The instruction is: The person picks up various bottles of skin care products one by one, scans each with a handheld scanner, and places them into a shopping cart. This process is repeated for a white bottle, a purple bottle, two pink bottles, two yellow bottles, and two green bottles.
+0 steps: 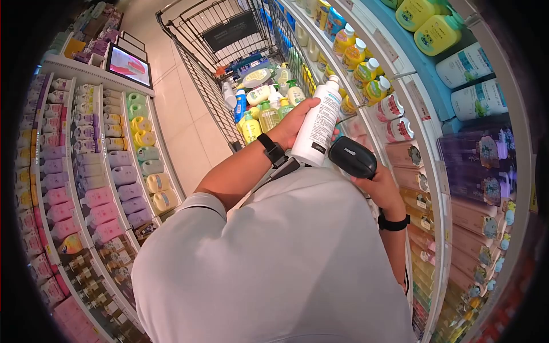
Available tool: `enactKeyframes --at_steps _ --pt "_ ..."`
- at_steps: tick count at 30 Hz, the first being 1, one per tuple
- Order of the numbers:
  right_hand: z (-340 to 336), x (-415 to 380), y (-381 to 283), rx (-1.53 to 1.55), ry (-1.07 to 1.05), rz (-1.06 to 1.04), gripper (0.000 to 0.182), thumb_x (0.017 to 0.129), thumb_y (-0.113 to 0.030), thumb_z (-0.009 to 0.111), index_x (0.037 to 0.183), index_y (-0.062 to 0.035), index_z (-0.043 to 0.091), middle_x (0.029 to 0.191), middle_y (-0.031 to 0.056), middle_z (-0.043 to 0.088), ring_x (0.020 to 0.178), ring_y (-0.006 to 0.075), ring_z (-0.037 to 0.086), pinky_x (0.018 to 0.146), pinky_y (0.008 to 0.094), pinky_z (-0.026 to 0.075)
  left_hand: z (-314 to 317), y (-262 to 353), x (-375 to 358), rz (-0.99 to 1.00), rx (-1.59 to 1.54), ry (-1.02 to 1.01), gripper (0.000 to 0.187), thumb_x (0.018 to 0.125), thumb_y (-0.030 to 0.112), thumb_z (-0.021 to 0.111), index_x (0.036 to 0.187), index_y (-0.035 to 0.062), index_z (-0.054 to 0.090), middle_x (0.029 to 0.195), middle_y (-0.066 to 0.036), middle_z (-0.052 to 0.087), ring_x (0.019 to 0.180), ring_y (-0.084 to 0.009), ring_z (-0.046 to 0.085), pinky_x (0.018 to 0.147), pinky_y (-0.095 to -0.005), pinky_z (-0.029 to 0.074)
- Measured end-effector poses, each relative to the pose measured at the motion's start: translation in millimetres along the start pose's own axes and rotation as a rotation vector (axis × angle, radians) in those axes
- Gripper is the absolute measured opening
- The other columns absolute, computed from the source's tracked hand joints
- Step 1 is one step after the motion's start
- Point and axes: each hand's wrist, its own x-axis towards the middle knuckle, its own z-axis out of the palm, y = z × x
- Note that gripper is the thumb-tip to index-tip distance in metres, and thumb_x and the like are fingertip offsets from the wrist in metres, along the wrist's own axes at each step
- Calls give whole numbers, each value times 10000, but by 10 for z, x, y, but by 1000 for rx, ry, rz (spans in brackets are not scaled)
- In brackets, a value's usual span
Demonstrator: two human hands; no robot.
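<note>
My left hand (293, 123) is wrapped round a white bottle (319, 123) with a white cap, tilted so that its back label of small print faces me. In my right hand (380, 186) is a black barcode scanner (353, 156) with a rounded head, close beside the bottle's lower end. The scanner's head hides most of the right fingers. Beyond the left hand, a wire shopping cart (194, 74) holds several bottles, among them a yellow-green pump bottle (269, 116) and a blue bottle (240, 104).
Close on my right, a tall shelf (409, 94) carries yellow bottles (366, 71), white tubs and purple packs. Another shelf unit (86, 166) on the left bears rows of pink, purple and yellow bottles, with a small screen (128, 64) on top. Pale tiled floor (191, 123) runs between.
</note>
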Motion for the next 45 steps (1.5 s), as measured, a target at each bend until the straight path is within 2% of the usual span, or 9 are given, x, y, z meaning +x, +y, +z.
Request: enactKeyframes --at_steps 6,14,18,20,21,23,29,32,45 --pt "31 96 59 44 100 76 391 782 -45 743 1159 -40 637 995 10 673 890 85 575 812 266 467 -255 171 -61 13 46 95 600 979 436 459 1364 -22 411 1135 -235 611 960 -376 660 844 -487 564" --pt "44 95 521 77 209 347 248 799 -133 714 1015 -37 637 779 -10 609 686 84 536 636 245 435 -1374 765 -303 272 192 589 494 905 255 640 1297 13 461 1023 -154 635 878 -296 655 763 -430 558" --pt "168 -1 878 90 285 405 211 808 -146 709 971 -36 630 745 -2 597 631 96 531 586 251 420 -1920 990 -450 390 581 963 626 840 217 682 1318 -36 367 1027 -171 587 861 -297 648 752 -446 549" --pt "255 -52 948 151 347 474 214 805 -161 718 951 -36 626 736 13 600 626 103 544 583 256 425 -2826 1130 -413 305 962 1240 898 716 286 775 1388 -47 282 1170 -288 568 1047 -369 629 883 -433 535" --pt "299 -76 997 131 386 496 242 803 -181 726 962 -26 629 739 15 604 631 110 544 586 264 426 -2739 1173 -442 300 967 1234 898 716 286 775 1388 -47 282 1170 -288 568 1047 -369 629 883 -433 535" --pt "354 -137 1106 91 401 526 260 804 -190 726 978 -19 635 756 25 617 645 121 556 601 271 437 -2420 1234 -571 -119 1384 1368 1039 673 379 795 1444 -9 216 1258 -312 533 1124 -391 599 929 -421 518" --pt "512 -436 1486 -54 441 718 328 829 -195 688 1095 -9 645 863 74 678 738 158 629 672 301 487 -2575 1338 -449 -336 1445 1396 1089 699 431 770 1493 36 138 1363 -284 460 1205 -374 551 981 -431 488" --pt "651 -536 1126 58 515 797 338 834 -183 678 1116 -2 633 892 72 683 750 160 642 672 310 501 -2641 1337 -394 -403 1458 1414 1093 697 432 767 1495 36 134 1377 -286 443 1223 -373 536 997 -439 478" --pt "871 -1188 2009 232 543 974 395 840 -203 677 1154 29 617 974 109 688 827 185 652 725 328 516 -3149 1326 -401 -377 1372 1382 1018 687 474 764 1420 -8 249 1324 -281 495 1208 -383 545 1003 -437 472"
